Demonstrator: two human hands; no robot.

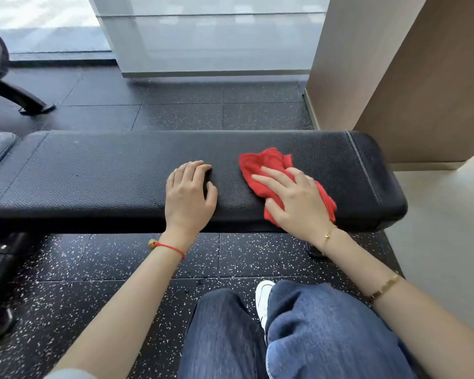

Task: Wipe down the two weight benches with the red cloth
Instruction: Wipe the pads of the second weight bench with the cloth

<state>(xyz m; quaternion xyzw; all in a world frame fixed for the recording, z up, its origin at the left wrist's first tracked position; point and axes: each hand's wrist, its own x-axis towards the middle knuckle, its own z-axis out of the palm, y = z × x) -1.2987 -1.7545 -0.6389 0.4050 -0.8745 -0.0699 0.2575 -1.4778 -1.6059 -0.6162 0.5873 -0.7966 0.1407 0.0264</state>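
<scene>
Hands (244,198), red cloth (266,166) on bench (93,170)

Pebbled black leatherette bench (107,173), terry cloth (260,165)

Speckled black floor tiles (66,269); brown pillar (394,64); frosted glass panel (211,36).

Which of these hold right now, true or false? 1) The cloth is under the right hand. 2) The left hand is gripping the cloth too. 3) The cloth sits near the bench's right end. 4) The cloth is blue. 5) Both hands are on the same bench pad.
1) True: the right hand presses flat on the red cloth.
2) False: the left hand rests bare on the bench pad, apart from the cloth.
3) True: the cloth lies toward the pad's right end, short of the stitched seam.
4) False: it is red.
5) True: both rest on the long black pad.
</scene>
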